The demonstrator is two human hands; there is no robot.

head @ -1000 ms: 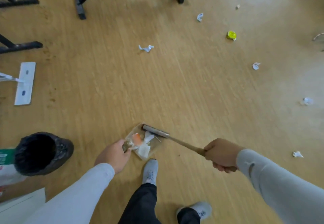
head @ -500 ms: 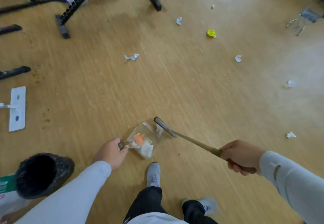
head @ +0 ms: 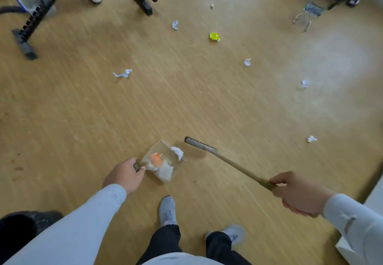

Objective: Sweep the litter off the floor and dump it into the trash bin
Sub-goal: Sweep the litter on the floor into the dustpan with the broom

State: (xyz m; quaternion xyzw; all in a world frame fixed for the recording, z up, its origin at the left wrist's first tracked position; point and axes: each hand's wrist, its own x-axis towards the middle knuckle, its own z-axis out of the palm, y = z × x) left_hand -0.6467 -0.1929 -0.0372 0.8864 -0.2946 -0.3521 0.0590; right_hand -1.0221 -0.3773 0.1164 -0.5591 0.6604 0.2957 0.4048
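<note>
The black-lined trash bin (head: 24, 222) is cut off at my near left. My left hand (head: 124, 176) grips the clear dustpan (head: 163, 161) handle; orange and white litter lies inside. My right hand (head: 296, 194) clenches the brush (head: 223, 159) handle, its far end hidden.

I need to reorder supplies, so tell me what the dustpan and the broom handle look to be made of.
Dustpan: looks like clear, glossy plastic; the floor and the litter inside show through its walls. Broom handle: seemingly wood or bamboo with a matte finish, judging by its tan colour; the blur leaves that open.
</note>
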